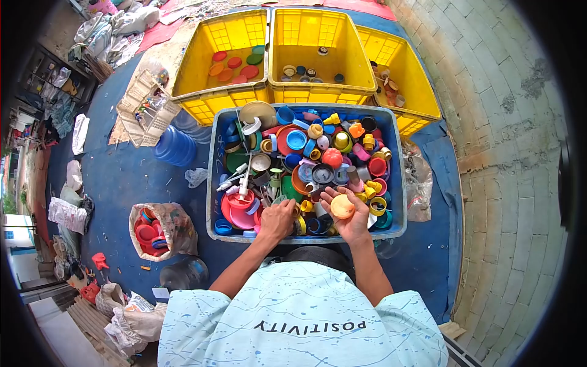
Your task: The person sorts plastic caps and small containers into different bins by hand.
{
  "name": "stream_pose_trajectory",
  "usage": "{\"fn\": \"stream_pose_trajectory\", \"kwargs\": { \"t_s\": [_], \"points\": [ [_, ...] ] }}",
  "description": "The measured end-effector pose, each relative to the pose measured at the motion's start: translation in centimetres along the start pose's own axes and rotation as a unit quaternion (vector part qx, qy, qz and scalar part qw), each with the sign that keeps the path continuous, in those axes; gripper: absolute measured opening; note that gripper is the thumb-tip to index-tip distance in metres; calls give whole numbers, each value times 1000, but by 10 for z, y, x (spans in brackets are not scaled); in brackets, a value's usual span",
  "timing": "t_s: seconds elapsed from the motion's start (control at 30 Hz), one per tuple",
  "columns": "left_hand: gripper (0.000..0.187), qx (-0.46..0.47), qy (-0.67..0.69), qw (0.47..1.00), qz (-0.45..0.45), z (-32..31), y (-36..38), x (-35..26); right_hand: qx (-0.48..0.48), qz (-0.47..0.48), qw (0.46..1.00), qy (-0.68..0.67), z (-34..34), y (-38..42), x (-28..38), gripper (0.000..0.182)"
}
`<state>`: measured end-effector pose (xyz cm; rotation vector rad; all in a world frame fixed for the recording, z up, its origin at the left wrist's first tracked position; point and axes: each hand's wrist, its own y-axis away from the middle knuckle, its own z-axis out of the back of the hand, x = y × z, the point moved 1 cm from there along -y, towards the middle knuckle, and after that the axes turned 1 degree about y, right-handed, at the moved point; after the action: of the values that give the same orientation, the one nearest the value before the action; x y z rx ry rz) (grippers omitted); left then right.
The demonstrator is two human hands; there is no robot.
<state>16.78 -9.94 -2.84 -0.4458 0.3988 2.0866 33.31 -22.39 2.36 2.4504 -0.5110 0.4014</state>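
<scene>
In front of me stands a blue-grey crate [398,183] heaped with plastic caps and lids of many colours. My right hand [354,227] is palm up over the crate's near side, holding a pale orange cap [342,207]. My left hand [277,220] is back up at the near edge of the heap, its fingers curled down among the caps. A pale greenish piece [279,199] shows at its fingertips; whether it is gripped is hidden. Red and pink lids [239,211] lie just left of that hand, and yellow caps [371,188] are near the right one.
Behind the crate are three yellow crates: the left [221,98] holds red, orange and green lids, the middle [324,93] and right [422,116] a few caps. At left are a sack [177,223] of red lids, a blue water jug [174,147] and a cream basket [131,113]. A block wall [507,183] rises at right.
</scene>
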Motion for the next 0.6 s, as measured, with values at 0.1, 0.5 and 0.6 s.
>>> {"fn": "stream_pose_trajectory", "kwargs": {
  "t_s": [0.1, 0.5, 0.6],
  "points": [
    [43, -77, 72, 994, 33, 13, 5, 0, -8, 10, 1000, 1, -6, 5, -3, 28],
    [40, -43, 752, 643, 136, 36, 35, 35, -21, 21, 979, 201, -19, 25, -35, 43],
    [41, -42, 769, 626, 120, 41, 40, 45, -13, 0, 972, 233, -32, 28, -49, 43]
  ]
}}
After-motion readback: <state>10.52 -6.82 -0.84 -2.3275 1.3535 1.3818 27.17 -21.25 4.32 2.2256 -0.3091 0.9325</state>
